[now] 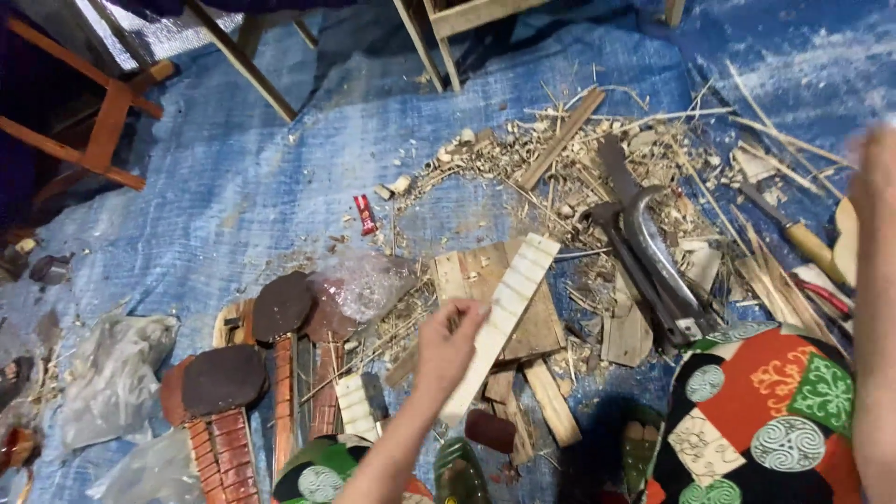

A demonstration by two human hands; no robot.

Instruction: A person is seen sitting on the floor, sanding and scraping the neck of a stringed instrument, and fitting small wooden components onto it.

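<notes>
From the head camera, the left hand [446, 347] grips a pale notched wooden strip [504, 317] near its lower half, fingers curled around it, with the strip slanting up and to the right. The strip's upper end lies over a rough wooden board [541, 327] that rests on the blue tarp [280, 177] covering the floor. The right hand [873, 187] is blurred at the right edge of the picture, and I cannot tell whether it is open or closed, or whether it holds anything.

Just left of the left hand lie several small dark-topped wooden pieces with reddish ribbed necks [280, 327], crowded side by side, with a crumpled clear plastic bag [359, 280] touching them. A second, shorter notched strip [355, 403] lies just beside the forearm. Beyond the board spreads a heap of wood shavings and splinters [523, 149]. On it rests a dark metal tool with a curved handle [653, 257], close to the strip's upper end. A knife with a wooden handle [793, 233] lies further right, near the right hand. A small red packet [365, 214] sits on the tarp left of the shavings. Patterned cloth in green, red and black [775, 411] fills the lower right corner, and wooden furniture legs [103, 121] stand at the upper left.
</notes>
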